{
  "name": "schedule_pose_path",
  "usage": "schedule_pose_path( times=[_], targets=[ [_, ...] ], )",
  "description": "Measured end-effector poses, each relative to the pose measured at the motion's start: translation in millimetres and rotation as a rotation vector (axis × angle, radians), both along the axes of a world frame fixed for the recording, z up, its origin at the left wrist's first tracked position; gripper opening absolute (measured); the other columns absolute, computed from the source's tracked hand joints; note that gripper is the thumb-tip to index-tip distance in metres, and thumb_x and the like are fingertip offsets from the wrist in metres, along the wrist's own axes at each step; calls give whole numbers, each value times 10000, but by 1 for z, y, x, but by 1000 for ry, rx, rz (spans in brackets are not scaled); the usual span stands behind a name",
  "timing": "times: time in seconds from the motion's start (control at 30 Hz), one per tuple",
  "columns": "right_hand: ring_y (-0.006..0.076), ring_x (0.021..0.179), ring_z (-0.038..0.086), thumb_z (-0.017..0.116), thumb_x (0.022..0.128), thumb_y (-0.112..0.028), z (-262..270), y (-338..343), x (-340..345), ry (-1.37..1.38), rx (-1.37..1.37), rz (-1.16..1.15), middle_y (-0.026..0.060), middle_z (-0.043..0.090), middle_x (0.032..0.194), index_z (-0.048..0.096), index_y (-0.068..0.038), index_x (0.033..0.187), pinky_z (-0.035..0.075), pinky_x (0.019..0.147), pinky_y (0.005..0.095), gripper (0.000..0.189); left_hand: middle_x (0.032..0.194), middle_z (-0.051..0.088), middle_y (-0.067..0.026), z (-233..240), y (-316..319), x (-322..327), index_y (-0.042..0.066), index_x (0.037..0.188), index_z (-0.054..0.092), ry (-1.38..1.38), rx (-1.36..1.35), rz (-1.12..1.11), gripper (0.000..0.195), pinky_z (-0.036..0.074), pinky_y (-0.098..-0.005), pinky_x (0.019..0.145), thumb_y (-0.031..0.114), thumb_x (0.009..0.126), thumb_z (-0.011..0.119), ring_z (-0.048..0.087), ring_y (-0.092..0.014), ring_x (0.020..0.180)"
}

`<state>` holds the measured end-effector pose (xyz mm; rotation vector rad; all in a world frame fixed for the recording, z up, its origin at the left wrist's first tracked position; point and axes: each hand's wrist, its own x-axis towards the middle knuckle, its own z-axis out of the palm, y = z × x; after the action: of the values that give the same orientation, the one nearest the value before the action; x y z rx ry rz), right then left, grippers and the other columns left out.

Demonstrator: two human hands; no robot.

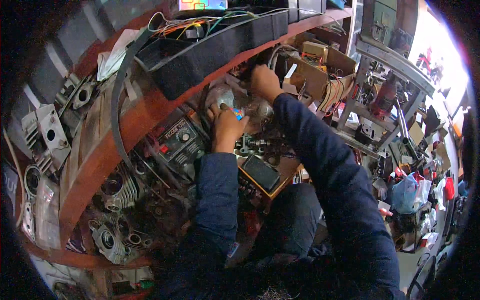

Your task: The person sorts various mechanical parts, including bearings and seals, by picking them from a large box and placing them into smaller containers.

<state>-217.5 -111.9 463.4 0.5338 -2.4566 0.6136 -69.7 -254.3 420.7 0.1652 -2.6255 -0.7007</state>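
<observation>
My left hand is at a crumpled clear plastic bag on the cluttered lower shelf. A small blue-and-yellow printed wrapper shows between its thumb and fingers. Farther back and to the right, my right hand reaches into the dark space under the red shelf edge, beside a cardboard box. Its fingers are curled and their tips hidden, so I cannot see whether they hold anything. More clear plastic lies between the two hands. Just below are dark metal engine parts.
Overhead runs the red shelf edge, carrying black bins with loose wires. A black device with a dial stands left. Cylinder heads crowd the lower left. Right are an open cardboard box and a metal stand.
</observation>
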Motion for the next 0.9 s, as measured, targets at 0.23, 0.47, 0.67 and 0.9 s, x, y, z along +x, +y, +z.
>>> schedule_pose_path(
  times=[0.23,0.47,0.67,0.9],
  targets=[
    [463,918,666,853,692,-408,42,30,99,200,-241,80,277,592,1190,604,30,1115,560,788,509,658,1353,512,-355,22,4,23,-69,1306,560,467,64,-12,624,308,-510,1146,265,820,764,386,-504,1349],
    [385,854,645,833,685,-213,37,92,154,216,-213,160,147,571,1099,598,-104,1197,534,679,474,574,1364,585,-170,40,10,30,34,1342,554,632,567,-108,454,501,-423,988,274,965,630,600,-372,1200],
    [297,802,696,709,857,-244,37,118,217,357,31,375,97,582,1209,593,-169,1286,574,632,412,450,1277,560,-121,81,66,96,123,1378,436,89,1428,-559,565,639,-457,756,181,888,712,652,-275,1068],
    [345,867,697,736,870,-304,40,147,239,230,-224,470,130,659,1184,677,-163,1244,577,704,424,404,1227,576,-142,77,77,124,49,1368,387,187,1130,-704,642,622,-429,841,-28,793,660,655,-281,1065]
  ],
)
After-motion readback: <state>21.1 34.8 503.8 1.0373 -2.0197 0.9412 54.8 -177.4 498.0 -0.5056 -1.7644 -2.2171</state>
